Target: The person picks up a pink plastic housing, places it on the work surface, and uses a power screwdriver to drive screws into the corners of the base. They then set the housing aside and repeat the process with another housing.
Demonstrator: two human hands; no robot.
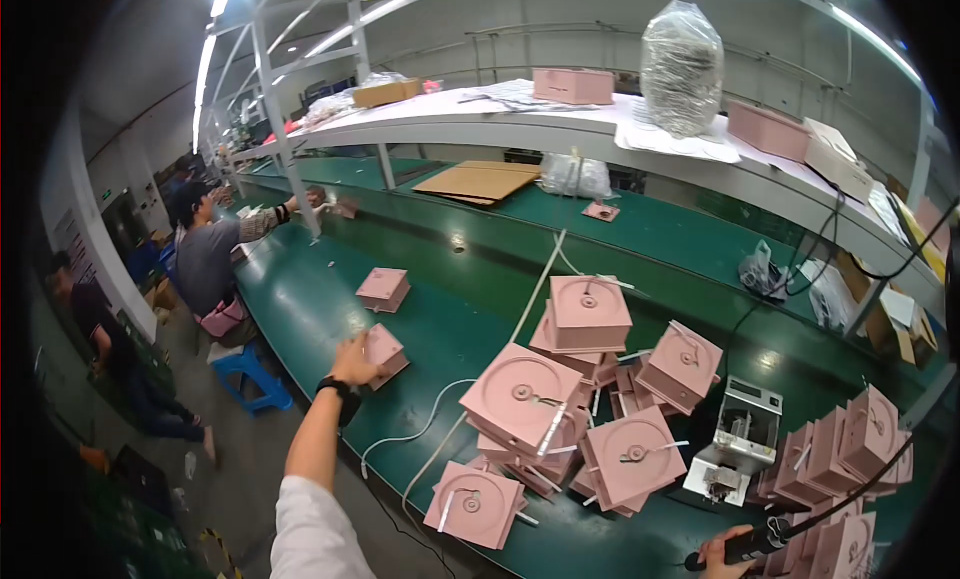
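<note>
Black corded tool (pixel 757 542) points left, long axis near-sideways, grasped by right hand (pixel 722 556); left hand (pixel 353 360) touches pink box (pixel 387 355), grip unclear.

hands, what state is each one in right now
Left hand: at a pink box, apparently touching it; can't tell whether it grips.
Right hand: closed, holding a black tool.
</note>
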